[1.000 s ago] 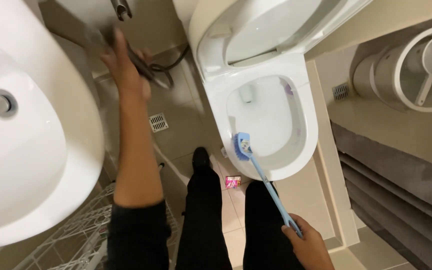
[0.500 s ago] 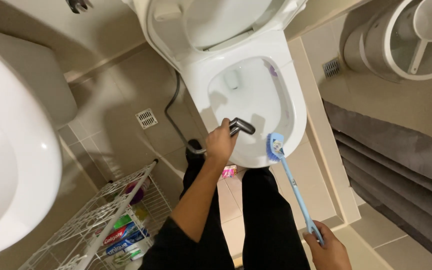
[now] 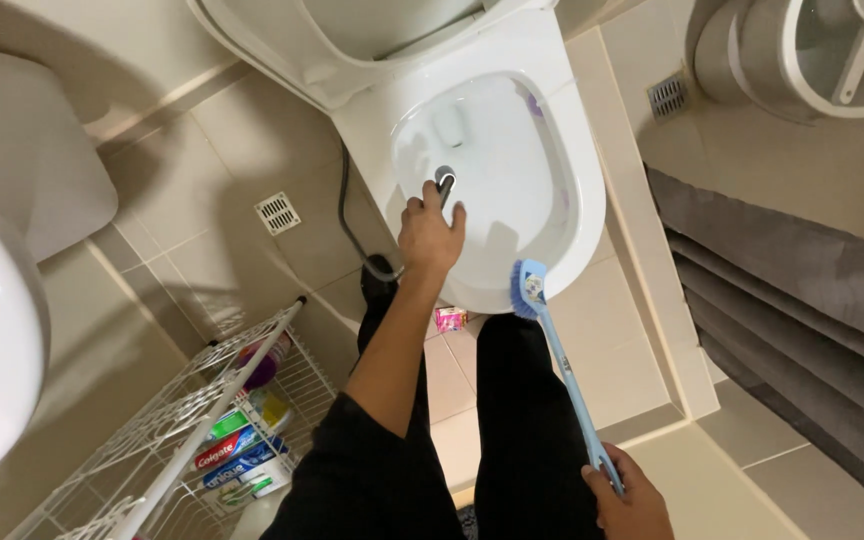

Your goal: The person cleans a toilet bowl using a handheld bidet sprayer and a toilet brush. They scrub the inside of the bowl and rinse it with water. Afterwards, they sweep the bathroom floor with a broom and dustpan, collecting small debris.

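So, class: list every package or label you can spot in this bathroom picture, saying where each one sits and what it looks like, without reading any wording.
Toothpaste box: lying in the white wire rack, lower left; long carton, red, white and blue.
Green package: in the same rack, just above the box; only a small part shows.
Yellow label: in the rack, to the right; small and partly hidden.
Small pink packet: on the floor tile by the toilet bowl; squarish, pink and white.

toilet bowl [image 3: 572, 190]: glossy white ceramic, smooth
brush [image 3: 562, 370]: blue plastic, matt
sprayer [image 3: 444, 183]: shiny metal
rack [image 3: 202, 410], 8 o'clock: white wire
floor tiles [image 3: 202, 150]: beige, satin
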